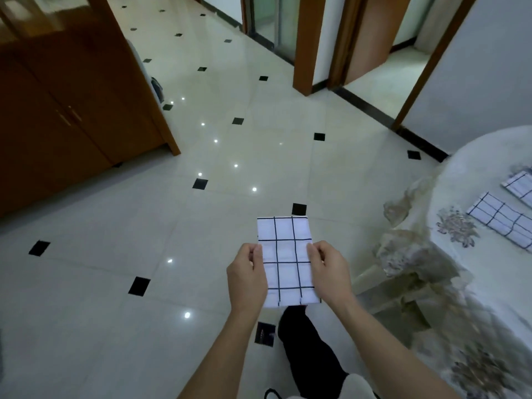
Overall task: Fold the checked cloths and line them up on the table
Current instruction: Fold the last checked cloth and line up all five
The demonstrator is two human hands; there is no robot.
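Rectangular grid-checked cloth [285,260] between left hand [247,276], right hand [331,269]

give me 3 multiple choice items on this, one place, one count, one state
1. Where is the table from the person? A) left B) right C) straight ahead
2. How many cloths lie on the table? A) two B) none C) five
3. How is the held cloth? A) balled up B) lying on the floor C) folded flat, pinched by both hands

Answers:
1 B: the table sits at the right edge of the view.
2 A: the near cloth and far cloth lie side by side on it.
3 C: the left hand and right hand pinch its side edges, and it lies flat between them.
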